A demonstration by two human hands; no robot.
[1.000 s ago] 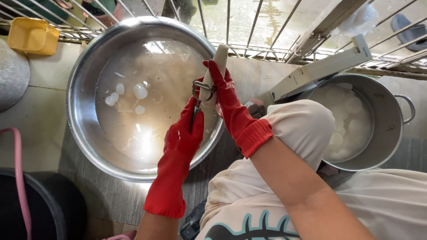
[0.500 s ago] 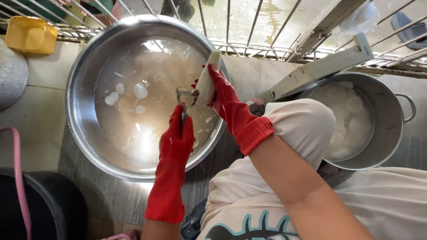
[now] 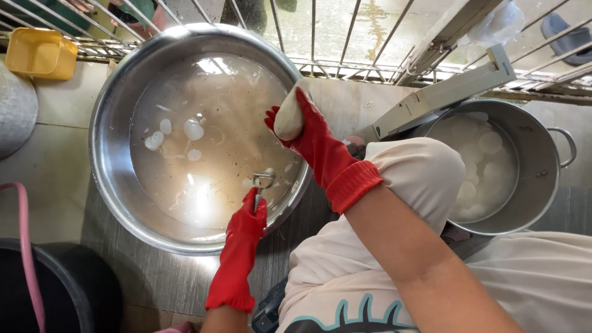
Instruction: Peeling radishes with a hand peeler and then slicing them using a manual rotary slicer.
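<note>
Both my hands wear red rubber gloves. My right hand (image 3: 314, 132) grips a pale peeled root vegetable (image 3: 287, 117) above the right rim of a large steel basin (image 3: 111, 179). My left hand (image 3: 246, 219) holds a metal peeler (image 3: 263, 182) lower down, over the basin's near right edge, apart from the vegetable. The basin holds cloudy water with a few white pieces (image 3: 192, 129) and thin peel strips floating in it.
A steel pot (image 3: 542, 166) of water with white pieces stands at the right, behind my knee. A yellow tub (image 3: 40, 54) sits far left by metal railings. A black bucket (image 3: 68, 283) and pink hose (image 3: 24, 246) are at lower left.
My left hand has drawn the peeler down and away from the vegetable toward the basin's near edge. My right hand has lifted the vegetable slightly and turned it.
</note>
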